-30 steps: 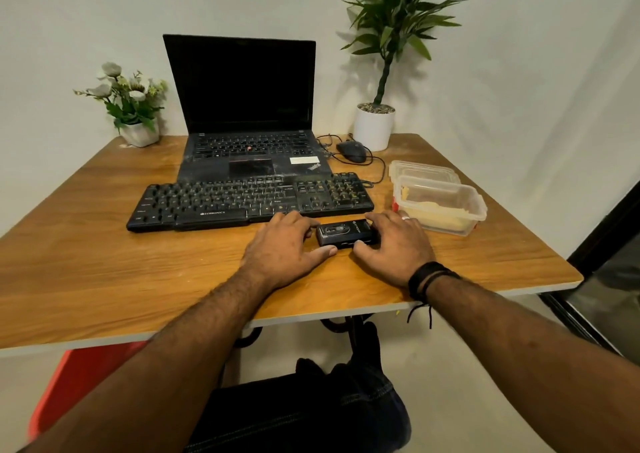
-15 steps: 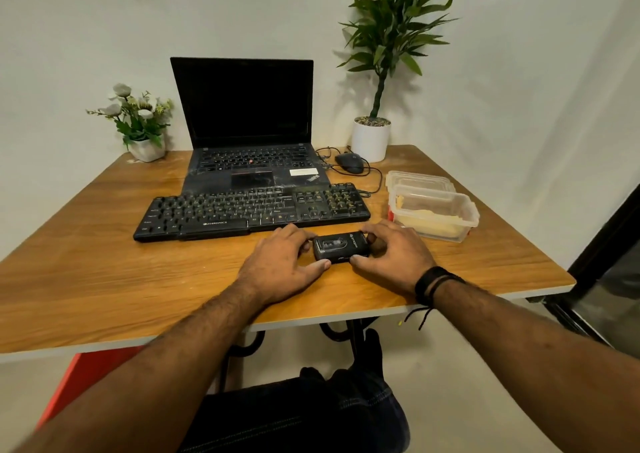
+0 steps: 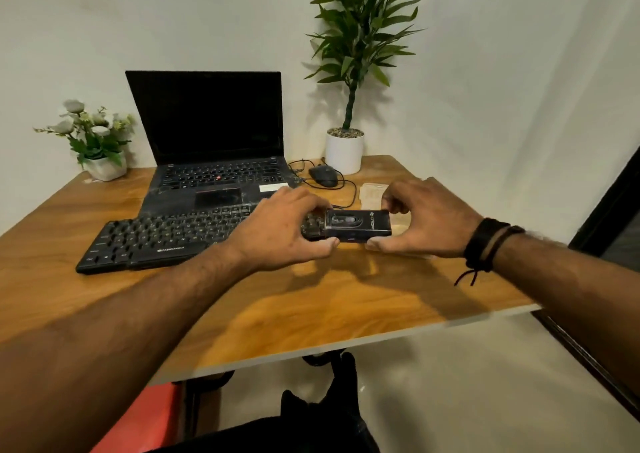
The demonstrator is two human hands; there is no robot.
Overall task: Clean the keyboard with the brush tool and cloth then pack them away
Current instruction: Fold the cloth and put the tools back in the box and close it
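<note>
I see a wooden table [image 3: 311,317] set into a plain white corner, and on it, largest first, an open laptop [image 3: 211,147] at the far side, the black keyboard [image 3: 166,237] lying in front of it, a tall potted plant [image 3: 349,71] far right, a small flower pot [image 3: 100,140] far left, a mouse [image 3: 323,176] with its cable, and a clear container [image 3: 372,192] mostly hidden behind my hands. My left hand [image 3: 280,230] and right hand [image 3: 429,220] hold the brush tool [image 3: 356,225] between them, raised over the keyboard's right end; each hand's fingers curl over the top of its end with the thumb pinching from below. I judge the risk is the case slipping as I pull it open, dropping onto the keys, since both grips are only at the ends. I cannot see the cloth.
</note>
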